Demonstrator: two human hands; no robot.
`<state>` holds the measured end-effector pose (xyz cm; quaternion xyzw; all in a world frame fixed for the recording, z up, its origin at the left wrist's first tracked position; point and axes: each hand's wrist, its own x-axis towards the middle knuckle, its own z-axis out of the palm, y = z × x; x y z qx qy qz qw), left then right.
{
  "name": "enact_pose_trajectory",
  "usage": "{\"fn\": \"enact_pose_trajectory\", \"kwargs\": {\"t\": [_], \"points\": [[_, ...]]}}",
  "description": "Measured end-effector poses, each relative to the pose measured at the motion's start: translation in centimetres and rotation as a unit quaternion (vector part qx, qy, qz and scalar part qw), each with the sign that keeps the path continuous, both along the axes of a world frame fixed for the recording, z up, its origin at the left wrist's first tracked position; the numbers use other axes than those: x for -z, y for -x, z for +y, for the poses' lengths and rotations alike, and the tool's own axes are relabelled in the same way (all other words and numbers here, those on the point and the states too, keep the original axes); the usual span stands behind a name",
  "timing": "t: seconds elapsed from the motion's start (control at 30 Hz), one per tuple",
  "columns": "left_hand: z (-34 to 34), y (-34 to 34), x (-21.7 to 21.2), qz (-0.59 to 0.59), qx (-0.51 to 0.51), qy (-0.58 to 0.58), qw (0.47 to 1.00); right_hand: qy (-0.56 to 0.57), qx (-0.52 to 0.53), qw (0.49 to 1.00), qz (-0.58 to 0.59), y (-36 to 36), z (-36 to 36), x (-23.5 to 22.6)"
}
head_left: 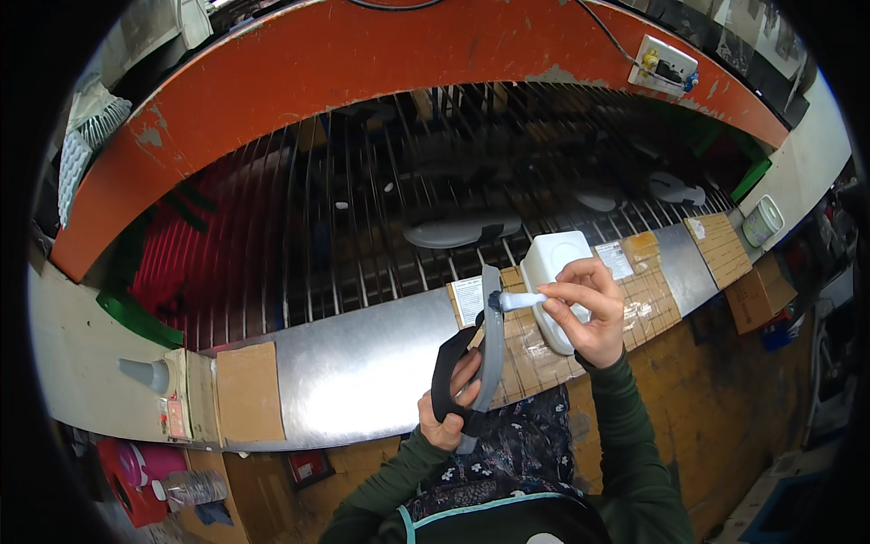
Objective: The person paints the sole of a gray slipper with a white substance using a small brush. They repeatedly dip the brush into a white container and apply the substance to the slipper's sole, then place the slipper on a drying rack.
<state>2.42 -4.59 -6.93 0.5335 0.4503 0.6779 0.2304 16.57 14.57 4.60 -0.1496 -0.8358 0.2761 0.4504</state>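
My left hand [442,422] is wrapped round a slipper with a grey sole [492,349] and a black strap [441,379], held on its edge above the near side of the bench. Pinched in my right hand [589,317] is a brush with a pale handle [521,301]; its dark tip meets the sole's upper end. A white plastic container [559,254] stands on the cardboard-covered bench, partly behind my right hand. Printed paper labels, one of them a white label [468,299], lie on the cardboard on either side of it.
Beyond the bench runs a bed of metal rods [349,245] carrying several grey soles, one a long sole [453,232]. An orange frame [381,50] arches over it. Cardboard [249,390] and a grey cone [145,373] are at left, a white tub [761,222] at right.
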Motion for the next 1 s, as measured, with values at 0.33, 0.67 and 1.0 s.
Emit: {"fn": "enact_pose_trajectory", "kwargs": {"t": [0.33,0.67,1.0], "points": [[0.5,0.2,-0.6,-0.028,0.020,-0.016,0.999,-0.054,0.030,0.998,-0.027,-0.1,-0.2,0.8],[0.6,-0.2,-2.3,-0.046,-0.016,0.079,0.996,-0.060,0.068,0.996,-0.023,0.1,-0.5,1.1],[0.4,-0.2,-1.3,-0.147,0.005,0.092,0.985,-0.096,0.073,0.992,-0.031,0.3,-0.7,1.2]]}}
